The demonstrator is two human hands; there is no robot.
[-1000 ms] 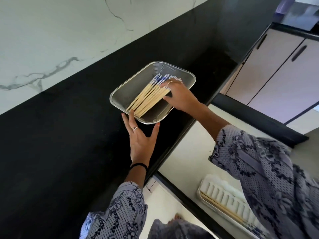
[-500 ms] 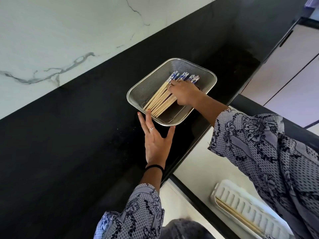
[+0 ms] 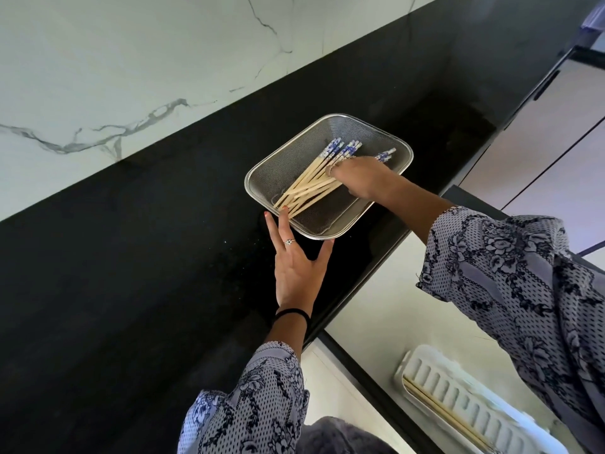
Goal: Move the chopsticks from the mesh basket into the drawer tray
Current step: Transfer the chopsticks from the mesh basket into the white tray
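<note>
- Head view shows the chopsticks (image 3: 311, 185), pale sticks with blue-patterned tops, lying fanned rather than bundled in the mesh basket (image 3: 389, 204); their plain tips point toward 7 o'clock and their tops toward 1 o'clock.
- Right hand (image 3: 360, 176) reaches into the basket from 4 o'clock and lies over the sticks near their patterned ends. Its fingers curl down among them, but whether they have closed round any I cannot tell.
- Left hand (image 3: 296, 267) rests flat on the black tabletop (image 3: 131, 273) at the basket's 7 o'clock corner, fingers straight and spread, fingertips touching the rim, holding nothing.
- Risk: because the sticks are splayed, a grab may catch only some, and loose ones could slide out of the fist on the way down.
- Risk: the light basket could skid or tip if the lift drags on the mesh; the bracing hand looks meant to prevent that.
- Drawer tray (image 3: 458, 391), white and ribbed, lies at 5 o'clock below the tabletop edge, already holding a few chopsticks along its near side.
- Most sticks are in the basket, so the job looks early.
</note>
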